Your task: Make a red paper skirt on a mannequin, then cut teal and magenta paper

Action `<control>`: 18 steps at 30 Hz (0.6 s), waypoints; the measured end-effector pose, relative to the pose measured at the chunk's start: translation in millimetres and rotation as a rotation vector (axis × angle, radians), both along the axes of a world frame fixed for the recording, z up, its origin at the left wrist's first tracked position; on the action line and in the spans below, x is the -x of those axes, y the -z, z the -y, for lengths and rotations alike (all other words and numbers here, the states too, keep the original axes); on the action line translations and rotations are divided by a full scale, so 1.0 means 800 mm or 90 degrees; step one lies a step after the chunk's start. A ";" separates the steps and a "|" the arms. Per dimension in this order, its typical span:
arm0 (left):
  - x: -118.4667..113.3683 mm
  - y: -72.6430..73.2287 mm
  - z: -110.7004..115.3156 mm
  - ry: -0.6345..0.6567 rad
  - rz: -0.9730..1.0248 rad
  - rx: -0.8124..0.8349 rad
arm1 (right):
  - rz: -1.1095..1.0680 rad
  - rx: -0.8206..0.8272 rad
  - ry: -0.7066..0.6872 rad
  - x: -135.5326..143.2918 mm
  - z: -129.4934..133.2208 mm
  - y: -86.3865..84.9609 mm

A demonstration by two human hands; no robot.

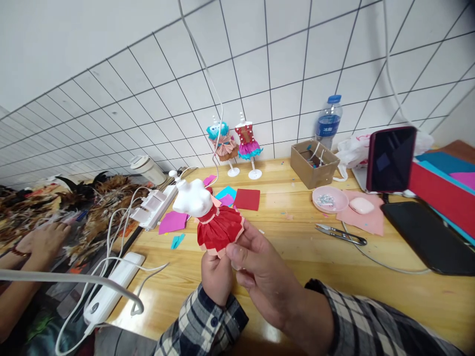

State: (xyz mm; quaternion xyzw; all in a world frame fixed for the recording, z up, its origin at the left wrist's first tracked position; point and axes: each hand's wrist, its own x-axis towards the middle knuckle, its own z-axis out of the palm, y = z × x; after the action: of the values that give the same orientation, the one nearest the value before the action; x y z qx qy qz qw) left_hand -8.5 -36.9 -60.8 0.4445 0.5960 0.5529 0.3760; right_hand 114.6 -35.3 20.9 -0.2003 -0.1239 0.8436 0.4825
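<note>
A small white dress-form mannequin (193, 199) tilts to the left above the table, wearing a red pleated paper skirt (219, 228) with a pale pink layer under its hem. My left hand (216, 278) is closed around it from below, beneath the skirt, where the stand is hidden. At the skirt's right edge, my right hand (265, 273) pinches the hem between thumb and fingers. Behind the mannequin lie a dark red paper square (247, 199) and a magenta paper piece (172, 222). Two dressed mannequins (223, 147) stand against the tiled wall.
To the right are a cardboard box (314, 168), a pink dish (329, 200) of small beads, thread snips (343, 234), a propped phone (391, 159) and a black tablet (432, 237). Power strips (113, 287) and loose cables lie left. Another person's hands (46, 242) rest by feathers.
</note>
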 end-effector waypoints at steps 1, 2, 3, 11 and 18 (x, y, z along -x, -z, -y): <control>0.001 0.002 -0.001 0.000 -0.008 -0.010 | 0.008 -0.002 0.011 0.000 0.000 -0.001; 0.002 0.004 -0.001 0.004 -0.014 -0.015 | 0.013 0.005 0.021 0.000 -0.001 -0.003; 0.002 0.006 -0.002 0.008 -0.016 -0.015 | 0.016 0.015 0.024 0.000 -0.001 -0.003; 0.005 0.012 0.000 0.008 0.009 0.003 | 0.033 0.038 0.036 0.002 -0.003 0.000; 0.003 0.012 -0.001 0.023 0.026 0.009 | 0.052 0.060 0.041 0.003 -0.002 0.000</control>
State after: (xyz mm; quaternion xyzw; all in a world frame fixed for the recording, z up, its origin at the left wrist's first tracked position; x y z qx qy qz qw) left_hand -11.2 -36.2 -70.5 0.4410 0.5841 0.5508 0.4011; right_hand 111.9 -33.6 21.1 -0.2606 -0.0975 0.8238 0.4938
